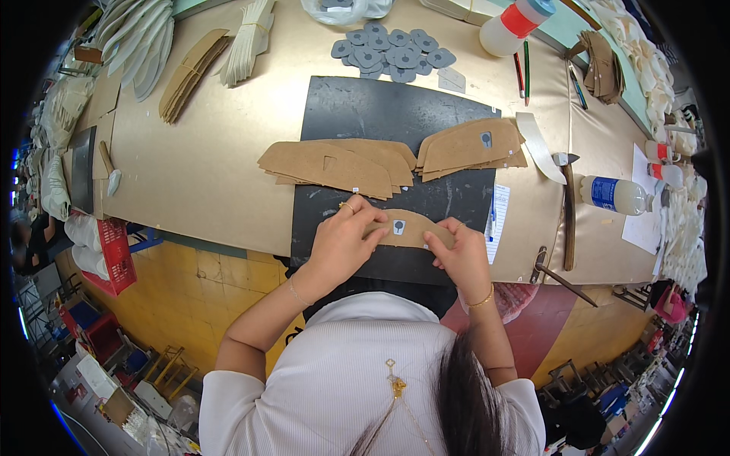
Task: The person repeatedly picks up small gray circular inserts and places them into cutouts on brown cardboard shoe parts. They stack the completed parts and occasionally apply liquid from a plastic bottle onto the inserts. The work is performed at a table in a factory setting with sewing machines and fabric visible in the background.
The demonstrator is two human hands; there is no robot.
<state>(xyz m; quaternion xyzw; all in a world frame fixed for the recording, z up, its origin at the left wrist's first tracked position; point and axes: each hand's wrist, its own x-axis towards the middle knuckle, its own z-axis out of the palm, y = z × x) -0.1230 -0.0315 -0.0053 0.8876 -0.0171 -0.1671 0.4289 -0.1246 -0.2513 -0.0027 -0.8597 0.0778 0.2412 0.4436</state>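
A curved brown panel [417, 229] is held low over the black mat [334, 106], close to my body. A small grey keyhole-like shape shows in its pale cut-out. My left hand [344, 237] pinches the panel at its left end, thumb and fingers near the cut-out. At the other end my right hand [465, 254] grips it between thumb and fingers. Just beyond lies a fanned stack of brown panels [334, 161] with a cut-out in the top one. To its right a second brown stack [464, 152] shows a grey piece in its top cut-out.
Loose grey pieces [391, 57] lie in a heap beyond the mat. At right are a hammer [569, 213], a plastic bottle [612, 194], a second hammer [563, 280] overhanging the front edge, and a white-and-red container [508, 29]. Bundled brown strips [190, 76] lie far left.
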